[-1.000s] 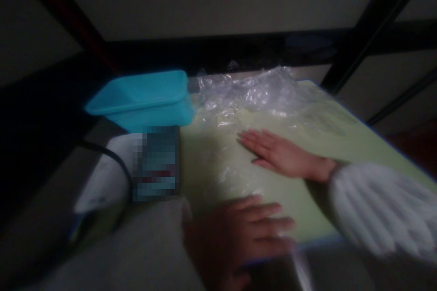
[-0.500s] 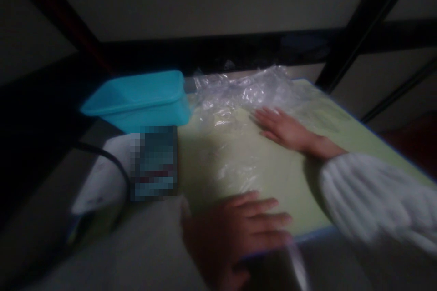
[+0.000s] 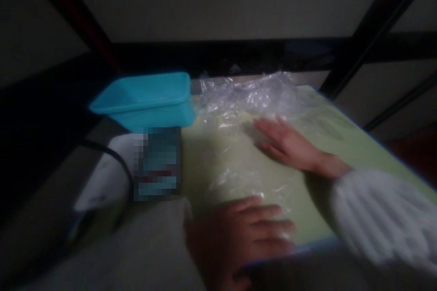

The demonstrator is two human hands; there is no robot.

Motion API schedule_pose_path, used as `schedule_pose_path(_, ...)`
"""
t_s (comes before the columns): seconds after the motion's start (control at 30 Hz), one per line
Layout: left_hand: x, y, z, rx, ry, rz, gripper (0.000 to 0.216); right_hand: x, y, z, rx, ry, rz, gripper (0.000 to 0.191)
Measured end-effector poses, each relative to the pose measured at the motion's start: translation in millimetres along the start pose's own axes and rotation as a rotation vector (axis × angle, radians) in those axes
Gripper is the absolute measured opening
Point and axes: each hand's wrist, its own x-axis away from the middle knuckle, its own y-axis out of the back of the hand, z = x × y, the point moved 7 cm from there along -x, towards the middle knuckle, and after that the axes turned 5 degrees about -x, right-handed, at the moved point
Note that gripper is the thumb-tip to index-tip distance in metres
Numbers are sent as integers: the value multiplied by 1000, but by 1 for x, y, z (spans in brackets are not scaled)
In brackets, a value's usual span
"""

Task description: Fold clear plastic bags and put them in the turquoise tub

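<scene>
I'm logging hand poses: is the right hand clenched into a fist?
No, the right hand is open, its fingers outstretched beside the crumpled plastic.

"How's the left hand (image 3: 237, 227)?"
"Palm down, fingers spread and pointing to the right."
"And the right hand (image 3: 292, 144)?"
"Farther out, palm down, fingers close together, angled left and forward, thumb set apart. Its fingertips are blurred."
"Touching each other?"
"Well apart."
</scene>
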Motion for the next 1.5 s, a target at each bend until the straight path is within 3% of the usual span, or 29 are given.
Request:
schedule_pose_path(0.17,0,-1,0,2,1,18,65,7,-20,43,-126,141,144,54)
schedule_pose_path(0.37,0,-1,0,18,20,31,69,12,-36,54,-104,220,225,58)
schedule_pose_path(0.63,0,-4,2,32,31,101,72,1,-31,15,21,125,132,52)
schedule_pose_path(1.03,1,-2,-1,-3,30,50,74,-2,-19,-43,126,-35,25,48)
schedule_pose_path(1.5,2,-3,1,-20,12,29,72,3,2,-65,160,-150,-109,47)
